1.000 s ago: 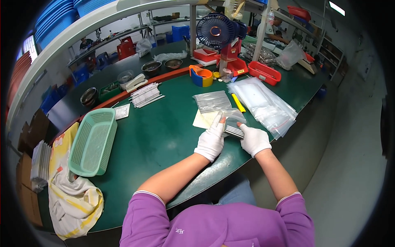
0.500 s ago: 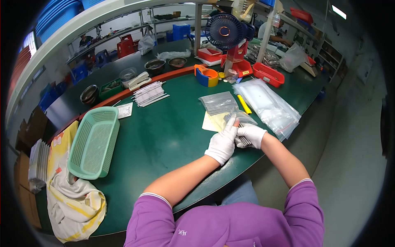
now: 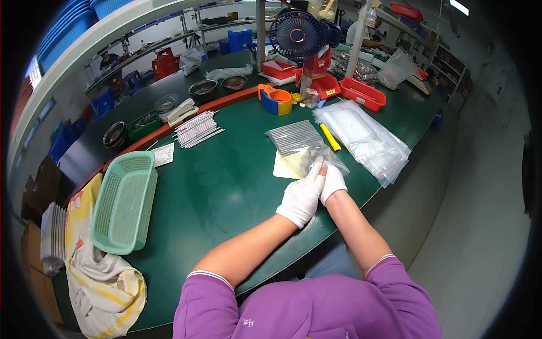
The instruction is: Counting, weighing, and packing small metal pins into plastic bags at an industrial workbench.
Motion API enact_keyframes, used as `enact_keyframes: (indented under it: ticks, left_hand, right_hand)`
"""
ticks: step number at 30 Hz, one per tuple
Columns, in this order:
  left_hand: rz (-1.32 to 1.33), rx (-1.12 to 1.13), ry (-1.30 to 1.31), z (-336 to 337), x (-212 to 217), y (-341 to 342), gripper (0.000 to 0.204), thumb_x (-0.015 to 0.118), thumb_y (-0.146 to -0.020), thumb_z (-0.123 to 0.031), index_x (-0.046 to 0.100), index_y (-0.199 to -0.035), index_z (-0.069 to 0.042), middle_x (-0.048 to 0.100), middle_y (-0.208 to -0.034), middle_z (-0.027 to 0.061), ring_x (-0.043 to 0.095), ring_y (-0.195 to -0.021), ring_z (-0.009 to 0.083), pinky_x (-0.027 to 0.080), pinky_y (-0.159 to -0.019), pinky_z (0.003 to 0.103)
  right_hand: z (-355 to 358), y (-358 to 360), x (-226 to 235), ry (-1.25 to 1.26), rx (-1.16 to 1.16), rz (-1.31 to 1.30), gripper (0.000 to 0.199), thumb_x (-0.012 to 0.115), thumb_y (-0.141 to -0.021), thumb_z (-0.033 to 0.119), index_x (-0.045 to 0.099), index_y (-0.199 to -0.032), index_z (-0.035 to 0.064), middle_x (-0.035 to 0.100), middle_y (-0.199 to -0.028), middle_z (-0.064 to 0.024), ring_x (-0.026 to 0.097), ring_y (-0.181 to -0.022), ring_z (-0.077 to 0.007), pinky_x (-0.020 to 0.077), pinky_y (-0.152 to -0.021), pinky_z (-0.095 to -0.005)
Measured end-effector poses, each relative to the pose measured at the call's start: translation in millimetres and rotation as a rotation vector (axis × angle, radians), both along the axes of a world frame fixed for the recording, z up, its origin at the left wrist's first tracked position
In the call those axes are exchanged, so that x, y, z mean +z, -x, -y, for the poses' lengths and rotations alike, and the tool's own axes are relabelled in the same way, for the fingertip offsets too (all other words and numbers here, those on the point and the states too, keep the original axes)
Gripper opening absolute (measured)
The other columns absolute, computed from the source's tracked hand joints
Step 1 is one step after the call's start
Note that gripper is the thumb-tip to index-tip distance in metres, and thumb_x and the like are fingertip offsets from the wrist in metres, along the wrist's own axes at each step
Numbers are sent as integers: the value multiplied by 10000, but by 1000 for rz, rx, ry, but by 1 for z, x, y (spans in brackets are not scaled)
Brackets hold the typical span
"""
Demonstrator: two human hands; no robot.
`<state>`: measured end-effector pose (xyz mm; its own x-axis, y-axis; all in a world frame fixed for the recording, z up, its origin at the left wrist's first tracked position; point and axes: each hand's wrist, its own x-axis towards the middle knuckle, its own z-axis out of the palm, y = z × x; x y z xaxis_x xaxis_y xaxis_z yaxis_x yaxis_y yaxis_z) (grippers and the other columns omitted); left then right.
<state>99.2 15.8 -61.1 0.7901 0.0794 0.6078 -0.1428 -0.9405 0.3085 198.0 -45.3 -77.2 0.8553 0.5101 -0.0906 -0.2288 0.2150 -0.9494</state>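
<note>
Both my hands wear white gloves and meet near the table's front edge. My left hand (image 3: 301, 198) and my right hand (image 3: 333, 182) together pinch a small clear plastic bag (image 3: 316, 158) with something thin inside it. The bag lies over a pale yellow paper sheet (image 3: 284, 167). Just beyond it rests a clear bag of grey metal strips (image 3: 293, 137), with a yellow marker-like stick (image 3: 330, 137) to its right.
A stack of clear plastic bags (image 3: 367, 135) lies at right. A green mesh basket (image 3: 124, 200) sits at left beside a yellow-white cloth (image 3: 101, 282). Further back are loose metal strips (image 3: 196, 129), an orange and blue tape dispenser (image 3: 275, 100), red trays (image 3: 362, 93) and a blue fan (image 3: 297, 35).
My hands have drawn together on the small bag and shifted slightly toward me; the view has tilted so the table sits a little differently in the picture.
</note>
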Motion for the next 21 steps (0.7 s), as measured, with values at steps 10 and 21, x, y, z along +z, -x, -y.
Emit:
enact_keyframes:
  ticks: [10,21]
  left_hand:
    - [-387,86,177,20,9,3,444,357,-893,-213,281,-1301,-54,579,-612,161,586,-537,294,473,-498,402]
    - [-361,100,259,27,13,9,440,384,-869,-181,326,-1261,9,575,-617,204,581,-558,359,469,-522,441]
  right_hand:
    - [16,5,0,-332,-82,-453,140,478,-832,210,526,-862,82,575,-834,-69,544,-760,-203,449,-723,-318]
    - [22,8,-3,-91,-138,-430,125,494,-805,197,519,-846,81,565,-820,-70,543,-759,-206,441,-700,-320]
